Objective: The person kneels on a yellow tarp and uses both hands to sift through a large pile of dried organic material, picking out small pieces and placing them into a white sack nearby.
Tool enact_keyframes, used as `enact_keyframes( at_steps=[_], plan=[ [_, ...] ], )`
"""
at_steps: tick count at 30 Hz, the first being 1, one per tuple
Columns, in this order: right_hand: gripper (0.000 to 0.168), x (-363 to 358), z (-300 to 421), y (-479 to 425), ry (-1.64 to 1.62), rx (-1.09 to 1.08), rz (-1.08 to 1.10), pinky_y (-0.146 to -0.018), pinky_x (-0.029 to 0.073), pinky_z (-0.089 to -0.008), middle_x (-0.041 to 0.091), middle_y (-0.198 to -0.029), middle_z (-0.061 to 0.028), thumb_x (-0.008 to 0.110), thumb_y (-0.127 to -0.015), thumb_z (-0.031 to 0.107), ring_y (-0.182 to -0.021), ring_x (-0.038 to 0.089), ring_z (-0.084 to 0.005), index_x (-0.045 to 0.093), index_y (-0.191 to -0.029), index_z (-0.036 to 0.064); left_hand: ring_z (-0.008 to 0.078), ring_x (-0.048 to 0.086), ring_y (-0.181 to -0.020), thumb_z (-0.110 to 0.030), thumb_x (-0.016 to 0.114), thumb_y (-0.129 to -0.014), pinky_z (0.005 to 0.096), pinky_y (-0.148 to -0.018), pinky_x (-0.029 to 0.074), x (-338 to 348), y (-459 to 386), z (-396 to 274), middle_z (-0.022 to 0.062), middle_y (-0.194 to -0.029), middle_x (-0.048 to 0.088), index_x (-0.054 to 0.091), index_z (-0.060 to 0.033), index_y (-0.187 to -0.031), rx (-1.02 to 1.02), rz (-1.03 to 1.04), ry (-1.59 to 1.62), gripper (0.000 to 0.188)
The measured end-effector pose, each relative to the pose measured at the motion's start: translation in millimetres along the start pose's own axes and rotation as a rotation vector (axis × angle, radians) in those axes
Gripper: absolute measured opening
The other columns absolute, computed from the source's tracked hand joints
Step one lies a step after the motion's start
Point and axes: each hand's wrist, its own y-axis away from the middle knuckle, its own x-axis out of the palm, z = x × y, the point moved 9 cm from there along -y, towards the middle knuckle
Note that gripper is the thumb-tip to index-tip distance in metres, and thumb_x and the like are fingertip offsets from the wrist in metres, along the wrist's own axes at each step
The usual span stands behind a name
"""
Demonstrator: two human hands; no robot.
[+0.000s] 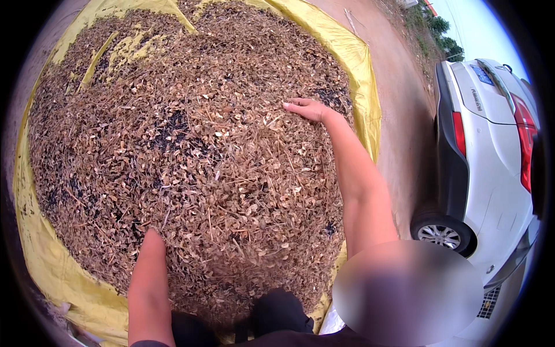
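A wide heap of dry brown leaves, stalks and husks (243, 173), mixed with small dark bits, covers most of a yellow plastic tarp (364, 86) on the ground. At the heap's upper right lies my right hand (305, 108), its fingers partly spread and pointing left over the leaves, with nothing visibly gripped. On the lower left, my left forearm (149, 277) reaches down into the heap; the leaves hide the left hand from about the wrist. Darker patches (177, 126) show among the leaves between the two arms.
A white car (490, 143) with a dark bumper stands to the right, across a strip of reddish-brown ground (399, 86). My dark-clothed knees (282, 312) are at the heap's near edge. Folds of tarp poke through the leaves at the upper left. A blurred oval covers the lower right.
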Motion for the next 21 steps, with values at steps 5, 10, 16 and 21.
enact_keyframes(
  at_steps=[5, 10, 16, 21],
  plan=[
    [0.094, 46, 55, 113, -0.125, -0.25, -0.05, -0.121, 0.023, -0.0479, 0.024, -0.16, -0.0177, 0.056, -0.077, 0.08, -0.147, 0.025, -0.0359, 0.045, -0.148, 0.019, 0.0367, 0.039, -0.129, -0.032, 0.063, -0.086, 0.053, -0.101, 0.04, -17, -2, 10, 0.0137, -0.145, 0.043, 0.054, -0.0165, -0.128, -0.007, -0.032, -0.05, 0.046],
    [0.074, 94, 52, 231, 0.01, -0.326, -0.498, -0.118, 0.025, -0.0525, 0.031, -0.156, -0.0172, 0.06, -0.084, 0.065, -0.145, 0.025, -0.0391, 0.056, -0.137, 0.014, 0.0365, 0.037, -0.131, -0.031, 0.063, -0.086, 0.0534, -0.102, 0.039, -6, -18, 5, 0.0142, -0.146, 0.041, 0.051, -0.0158, -0.131, -0.009, -0.087, -0.026, 0.049],
    [0.054, 162, 74, 281, -0.011, -0.343, -0.784, -0.112, 0.028, -0.055, 0.037, -0.148, -0.0152, 0.07, -0.078, 0.044, -0.138, 0.031, -0.0416, 0.063, -0.121, 0.012, 0.0363, 0.035, -0.133, -0.031, 0.062, -0.087, 0.0539, -0.104, 0.037, -9, -22, 10, 0.0149, -0.148, 0.039, 0.048, -0.0151, -0.135, -0.047, -0.134, -0.052, 0.053],
    [0.053, 171, 71, 289, 0.034, -0.287, -0.834, -0.112, 0.028, -0.0546, 0.037, -0.148, -0.0151, 0.069, -0.082, 0.042, -0.137, 0.032, -0.0414, 0.059, -0.125, 0.014, 0.0361, 0.034, -0.135, -0.031, 0.062, -0.087, 0.0543, -0.105, 0.036, -12, -31, 12, 0.0154, -0.149, 0.038, 0.046, -0.0144, -0.137, -0.083, -0.166, -0.059, 0.056]
  ],
)
